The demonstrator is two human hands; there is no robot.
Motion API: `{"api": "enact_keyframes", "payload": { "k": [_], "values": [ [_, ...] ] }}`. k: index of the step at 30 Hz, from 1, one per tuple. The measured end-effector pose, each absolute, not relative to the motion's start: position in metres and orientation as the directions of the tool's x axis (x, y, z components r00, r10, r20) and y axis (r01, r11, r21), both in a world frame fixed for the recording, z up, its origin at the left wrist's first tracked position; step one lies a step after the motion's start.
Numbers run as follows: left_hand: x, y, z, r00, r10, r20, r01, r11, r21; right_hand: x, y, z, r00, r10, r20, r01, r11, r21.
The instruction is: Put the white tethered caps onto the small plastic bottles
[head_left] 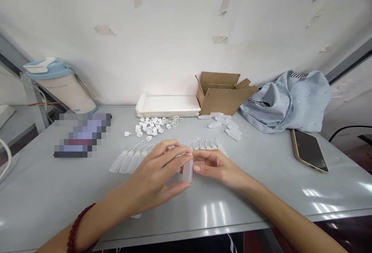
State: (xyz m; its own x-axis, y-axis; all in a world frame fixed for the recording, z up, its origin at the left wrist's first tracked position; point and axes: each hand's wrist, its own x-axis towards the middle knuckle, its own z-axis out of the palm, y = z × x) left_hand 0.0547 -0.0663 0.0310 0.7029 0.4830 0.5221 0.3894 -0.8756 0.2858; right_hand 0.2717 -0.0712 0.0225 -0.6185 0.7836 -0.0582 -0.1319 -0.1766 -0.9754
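Observation:
A small translucent plastic bottle point(188, 171) stands roughly upright in front of me, above the table. My left hand point(158, 169) grips it top and bottom, fingers over the upper end and thumb under the base. Curled in from the right, my right hand point(212, 164) has its fingertips at the bottle's side near the upper end; left fingers partly hide the contact. Behind both hands lies a row of similar capped bottles point(125, 162) with white string loops, partly covered by my hands. Loose white caps point(151, 125) are heaped farther back, some with strings. Uncapped bottles point(232, 131) lie to the right of them.
Against the wall are a stack of white trays point(168, 105), an open cardboard box point(222, 100) and a light blue cloth bag point(286, 104). A phone point(310, 150) lies at right. On the left are a tumbler point(65, 90) and a blurred-out object point(84, 135).

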Motion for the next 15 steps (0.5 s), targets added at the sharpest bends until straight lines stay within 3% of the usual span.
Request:
{"api": "enact_keyframes", "payload": {
  "k": [5,9,15],
  "values": [
    [0.022,-0.088,0.037,0.750,0.603,0.270,0.480,-0.778,0.405,0.278,-0.065,0.021,-0.500,0.861,-0.090,-0.088,-0.154,-0.984],
    [-0.003,-0.106,0.032,0.746,0.653,0.133,0.562,-0.724,0.400,0.283,-0.060,0.023,-0.403,0.911,-0.087,-0.045,-0.115,-0.992],
    [-0.015,-0.114,0.021,0.721,0.689,0.068,0.623,-0.689,0.370,0.286,-0.056,0.021,-0.332,0.937,-0.109,-0.006,-0.118,-0.993]
  ]
}}
